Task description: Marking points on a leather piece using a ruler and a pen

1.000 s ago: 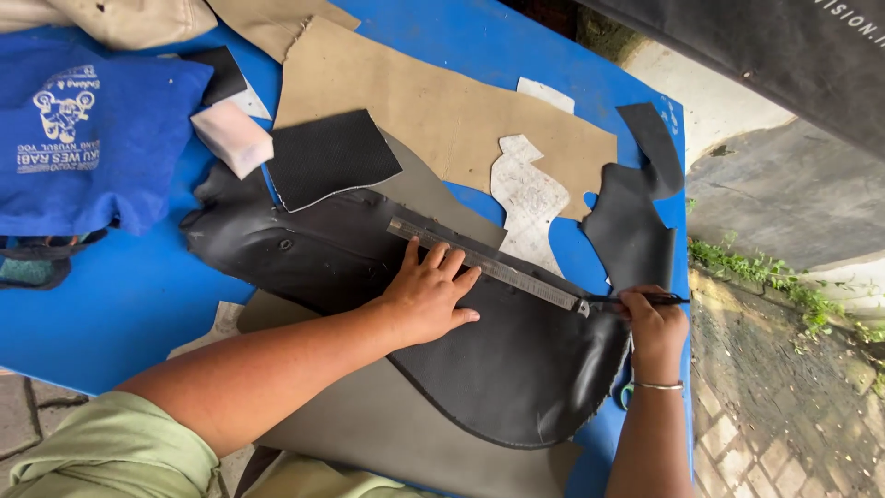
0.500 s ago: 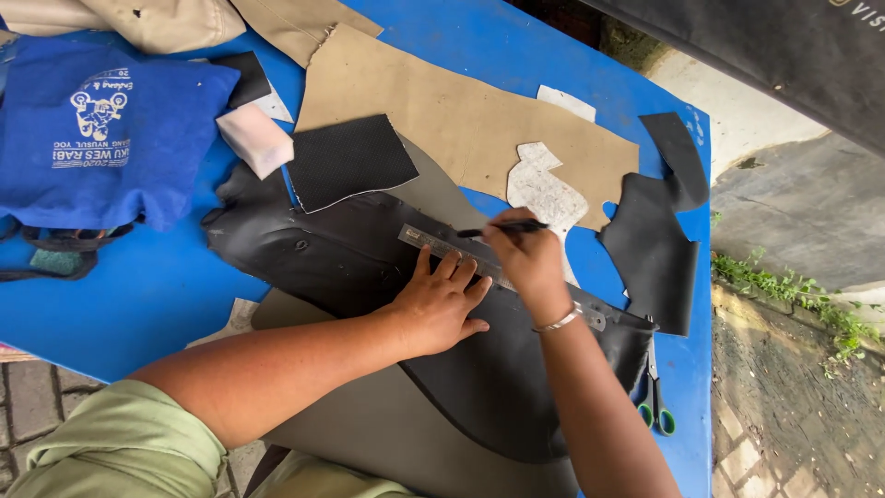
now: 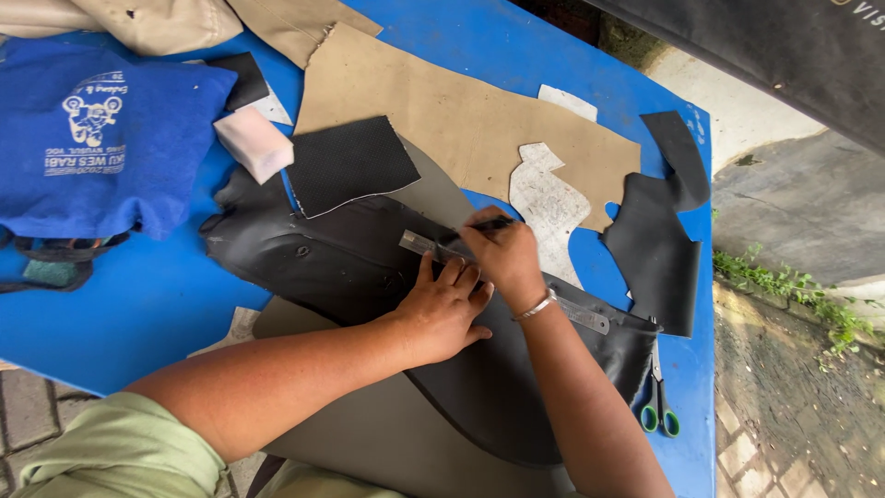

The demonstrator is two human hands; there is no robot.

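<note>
At mid-frame the left hand (image 3: pixel 441 309) presses flat, fingers spread, on a steel ruler (image 3: pixel 419 245) lying across the smooth black sheet (image 3: pixel 313 254); firm, even pressure keeps that edge from slipping. Just right, the right hand (image 3: pixel 502 254) pinches a pen (image 3: pixel 484 226), its tip probably at the ruler's edge, with scissors (image 3: pixel 656 406) lower right.

Blue cloth (image 3: pixel 101 138) at table's left, white round-figured print (image 3: pixel 90 115) with lettering

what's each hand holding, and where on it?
Right hand grips a dark pen near its tip. Left hand holds nothing, pressing flat on the metal ruler.
</note>
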